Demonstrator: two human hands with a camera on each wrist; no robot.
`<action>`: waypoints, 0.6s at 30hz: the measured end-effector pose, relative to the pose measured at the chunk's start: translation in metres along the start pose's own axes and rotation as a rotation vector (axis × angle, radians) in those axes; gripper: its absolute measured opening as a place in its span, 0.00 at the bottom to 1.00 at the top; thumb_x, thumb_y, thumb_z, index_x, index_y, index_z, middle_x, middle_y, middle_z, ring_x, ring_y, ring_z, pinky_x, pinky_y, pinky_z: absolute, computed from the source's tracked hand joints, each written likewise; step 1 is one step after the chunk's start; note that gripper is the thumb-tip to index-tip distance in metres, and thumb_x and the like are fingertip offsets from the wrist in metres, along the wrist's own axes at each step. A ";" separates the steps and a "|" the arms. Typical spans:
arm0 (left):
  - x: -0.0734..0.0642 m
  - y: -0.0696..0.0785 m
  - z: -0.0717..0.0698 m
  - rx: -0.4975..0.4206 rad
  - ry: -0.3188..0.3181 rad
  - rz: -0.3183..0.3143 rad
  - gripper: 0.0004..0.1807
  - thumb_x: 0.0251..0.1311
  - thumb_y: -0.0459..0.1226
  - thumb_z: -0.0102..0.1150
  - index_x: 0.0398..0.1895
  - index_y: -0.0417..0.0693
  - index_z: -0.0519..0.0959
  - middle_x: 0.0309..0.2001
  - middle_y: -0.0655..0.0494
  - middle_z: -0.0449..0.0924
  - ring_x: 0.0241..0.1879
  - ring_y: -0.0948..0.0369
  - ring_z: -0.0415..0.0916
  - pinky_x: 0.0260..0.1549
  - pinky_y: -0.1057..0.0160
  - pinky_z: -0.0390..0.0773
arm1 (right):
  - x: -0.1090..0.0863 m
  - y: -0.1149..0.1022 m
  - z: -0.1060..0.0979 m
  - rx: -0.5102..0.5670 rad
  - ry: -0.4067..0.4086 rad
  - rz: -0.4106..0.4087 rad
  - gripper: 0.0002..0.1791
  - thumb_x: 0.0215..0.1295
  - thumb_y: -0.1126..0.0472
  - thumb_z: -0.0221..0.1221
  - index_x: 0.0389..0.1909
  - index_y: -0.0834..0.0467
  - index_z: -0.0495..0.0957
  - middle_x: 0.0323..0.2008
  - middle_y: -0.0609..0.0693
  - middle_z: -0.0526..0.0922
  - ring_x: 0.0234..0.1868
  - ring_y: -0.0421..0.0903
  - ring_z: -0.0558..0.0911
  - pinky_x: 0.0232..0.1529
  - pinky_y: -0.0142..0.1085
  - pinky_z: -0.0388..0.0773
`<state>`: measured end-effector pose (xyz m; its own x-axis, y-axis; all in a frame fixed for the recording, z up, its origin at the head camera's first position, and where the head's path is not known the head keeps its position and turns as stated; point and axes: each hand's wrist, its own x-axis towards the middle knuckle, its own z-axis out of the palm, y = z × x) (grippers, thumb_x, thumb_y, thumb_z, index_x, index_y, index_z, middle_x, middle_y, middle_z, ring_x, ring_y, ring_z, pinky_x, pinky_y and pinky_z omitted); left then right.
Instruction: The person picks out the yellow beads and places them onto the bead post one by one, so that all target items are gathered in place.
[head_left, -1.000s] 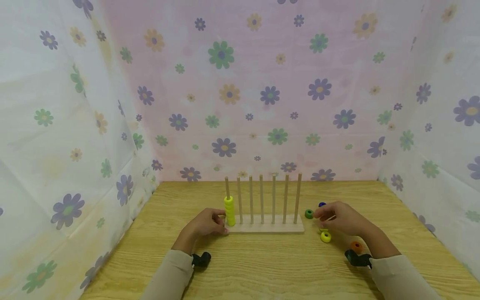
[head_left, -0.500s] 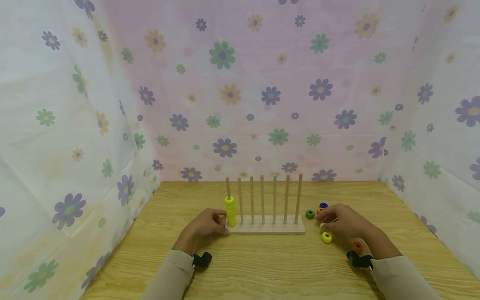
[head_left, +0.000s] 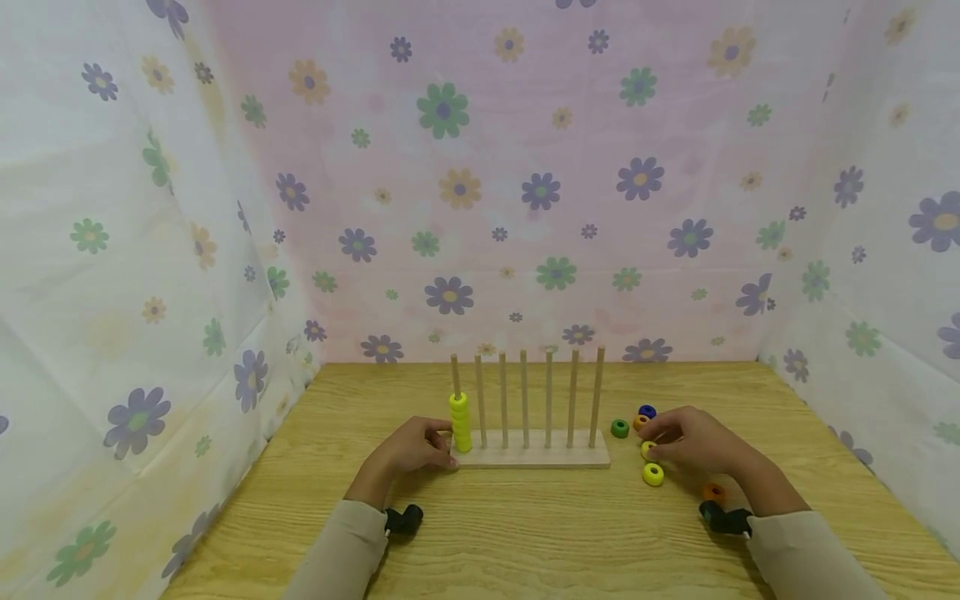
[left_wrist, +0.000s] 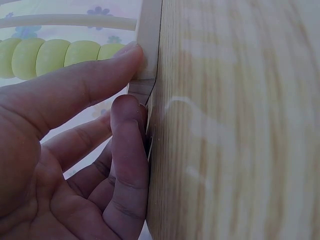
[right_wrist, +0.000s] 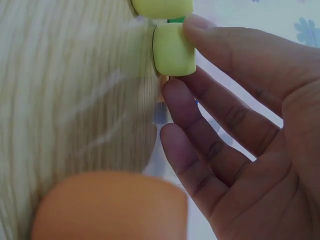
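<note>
A wooden peg rack (head_left: 532,455) stands on the table, with a row of upright pegs. Stacked yellow beads (head_left: 460,425) fill the lower part of its leftmost peg. My left hand (head_left: 415,444) holds the base's left end, thumb on the base and the other fingers bent around its corner in the left wrist view. To the right of the rack, my right hand (head_left: 697,442) has thumb and index finger at opposite sides of a yellow bead (right_wrist: 175,50), pinching it down at the tabletop. A second yellow bead (head_left: 653,474) lies just in front.
Near the right hand lie a green bead (head_left: 619,428), a blue bead (head_left: 647,412) and an orange bead (head_left: 641,422). Another orange bead (head_left: 715,493) sits close to the right wrist. Floral cloth (head_left: 540,217) hangs around the wooden table (head_left: 525,533) at the back and sides.
My right hand has shifted slightly to the right, bringing the orange bead behind its fingers and the yellow bead at its thumb into fuller view. The left hand keeps its place.
</note>
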<state>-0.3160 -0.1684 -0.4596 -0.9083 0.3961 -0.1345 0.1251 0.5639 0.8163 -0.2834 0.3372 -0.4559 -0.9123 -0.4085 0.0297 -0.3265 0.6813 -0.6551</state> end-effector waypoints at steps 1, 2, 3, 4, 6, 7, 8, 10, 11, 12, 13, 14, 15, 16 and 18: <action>0.000 0.000 0.000 -0.002 -0.001 0.001 0.40 0.54 0.37 0.79 0.72 0.44 0.75 0.37 0.51 0.81 0.33 0.59 0.74 0.33 0.63 0.76 | -0.001 0.000 -0.001 0.005 -0.001 0.004 0.15 0.67 0.53 0.70 0.52 0.53 0.87 0.48 0.47 0.88 0.45 0.44 0.86 0.42 0.32 0.82; 0.000 0.000 0.000 -0.003 -0.002 0.003 0.40 0.54 0.37 0.79 0.72 0.44 0.75 0.37 0.51 0.81 0.33 0.59 0.74 0.33 0.63 0.76 | -0.001 0.000 -0.001 0.008 -0.001 0.008 0.16 0.67 0.53 0.70 0.52 0.54 0.86 0.48 0.47 0.88 0.45 0.45 0.86 0.42 0.33 0.82; 0.000 -0.001 0.000 -0.003 -0.003 0.006 0.40 0.54 0.37 0.79 0.72 0.44 0.75 0.37 0.51 0.81 0.33 0.59 0.74 0.33 0.63 0.76 | -0.002 0.001 -0.002 0.008 0.000 0.009 0.16 0.67 0.53 0.70 0.52 0.54 0.86 0.48 0.47 0.88 0.45 0.45 0.86 0.42 0.33 0.82; 0.000 -0.001 0.000 -0.005 -0.003 0.011 0.40 0.54 0.37 0.79 0.72 0.44 0.75 0.37 0.51 0.81 0.33 0.58 0.74 0.33 0.63 0.76 | -0.003 0.001 -0.002 0.007 0.001 0.012 0.16 0.67 0.53 0.70 0.52 0.54 0.86 0.47 0.47 0.88 0.45 0.45 0.86 0.42 0.33 0.82; 0.001 -0.001 0.000 -0.005 -0.003 0.017 0.40 0.54 0.37 0.80 0.72 0.44 0.75 0.37 0.51 0.81 0.33 0.58 0.74 0.33 0.62 0.76 | -0.004 0.002 -0.003 0.005 0.004 0.015 0.16 0.67 0.53 0.70 0.52 0.54 0.87 0.47 0.47 0.88 0.45 0.45 0.86 0.42 0.33 0.82; 0.001 -0.001 0.000 -0.005 -0.003 0.018 0.40 0.54 0.37 0.80 0.72 0.44 0.75 0.37 0.51 0.81 0.33 0.58 0.74 0.33 0.62 0.76 | -0.004 0.002 -0.004 0.001 0.007 0.018 0.15 0.67 0.53 0.70 0.51 0.53 0.87 0.47 0.47 0.88 0.45 0.45 0.86 0.42 0.33 0.82; 0.001 -0.001 0.000 -0.006 -0.002 0.018 0.40 0.54 0.37 0.80 0.72 0.44 0.75 0.37 0.51 0.81 0.33 0.58 0.74 0.33 0.62 0.76 | -0.004 0.003 -0.004 -0.005 0.010 0.021 0.15 0.66 0.53 0.70 0.51 0.53 0.87 0.46 0.47 0.88 0.44 0.44 0.86 0.42 0.33 0.82; 0.001 -0.001 0.000 -0.008 -0.002 0.017 0.40 0.54 0.37 0.80 0.72 0.44 0.75 0.37 0.51 0.81 0.33 0.58 0.74 0.33 0.62 0.76 | -0.005 0.004 -0.005 -0.012 0.015 0.026 0.14 0.66 0.53 0.70 0.50 0.52 0.87 0.46 0.46 0.88 0.44 0.44 0.86 0.42 0.33 0.82; 0.001 -0.001 0.000 -0.009 -0.002 0.016 0.40 0.54 0.38 0.80 0.72 0.44 0.75 0.37 0.51 0.81 0.33 0.58 0.74 0.33 0.62 0.76 | -0.005 0.004 -0.005 -0.013 0.016 0.028 0.14 0.66 0.52 0.70 0.50 0.52 0.87 0.46 0.46 0.88 0.44 0.44 0.86 0.42 0.33 0.81; 0.001 -0.001 0.000 -0.010 -0.002 0.015 0.41 0.53 0.38 0.80 0.72 0.44 0.75 0.37 0.51 0.81 0.33 0.58 0.74 0.33 0.62 0.76 | -0.005 0.004 -0.005 -0.015 0.018 0.030 0.14 0.66 0.53 0.70 0.50 0.52 0.87 0.45 0.46 0.88 0.44 0.44 0.85 0.42 0.33 0.81; 0.001 -0.001 0.000 -0.011 -0.001 0.015 0.41 0.53 0.38 0.80 0.72 0.43 0.74 0.37 0.51 0.81 0.33 0.58 0.74 0.33 0.62 0.76 | -0.005 0.004 -0.005 -0.014 0.018 0.032 0.13 0.66 0.53 0.70 0.49 0.52 0.87 0.45 0.46 0.88 0.44 0.44 0.85 0.42 0.33 0.81; 0.001 -0.002 0.000 -0.011 -0.001 0.015 0.41 0.53 0.37 0.80 0.72 0.43 0.74 0.37 0.51 0.81 0.33 0.58 0.74 0.33 0.62 0.76 | -0.005 0.004 -0.006 -0.014 0.019 0.032 0.13 0.66 0.53 0.70 0.49 0.52 0.87 0.45 0.46 0.88 0.43 0.44 0.86 0.42 0.33 0.81; 0.001 -0.002 0.000 -0.009 0.000 0.016 0.41 0.53 0.37 0.80 0.72 0.43 0.74 0.37 0.51 0.81 0.33 0.59 0.74 0.33 0.62 0.76 | -0.005 0.004 -0.006 -0.014 0.019 0.030 0.13 0.66 0.53 0.70 0.49 0.52 0.87 0.45 0.46 0.88 0.43 0.44 0.86 0.42 0.33 0.81; 0.001 -0.002 0.000 -0.008 0.001 0.015 0.41 0.53 0.38 0.80 0.72 0.43 0.74 0.37 0.51 0.81 0.33 0.59 0.74 0.33 0.62 0.76 | -0.005 0.004 -0.006 -0.014 0.020 0.029 0.13 0.66 0.53 0.70 0.49 0.52 0.87 0.44 0.46 0.88 0.43 0.44 0.86 0.42 0.33 0.81; 0.000 -0.001 0.000 -0.001 0.002 0.018 0.41 0.53 0.37 0.80 0.72 0.42 0.74 0.37 0.51 0.81 0.33 0.59 0.74 0.33 0.63 0.75 | -0.004 0.004 -0.006 -0.016 0.021 0.026 0.12 0.66 0.54 0.70 0.49 0.52 0.87 0.44 0.46 0.88 0.43 0.43 0.86 0.41 0.33 0.81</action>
<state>-0.3163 -0.1687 -0.4609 -0.9065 0.4050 -0.1188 0.1409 0.5557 0.8194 -0.2821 0.3451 -0.4540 -0.9254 -0.3779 0.0285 -0.3061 0.7010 -0.6441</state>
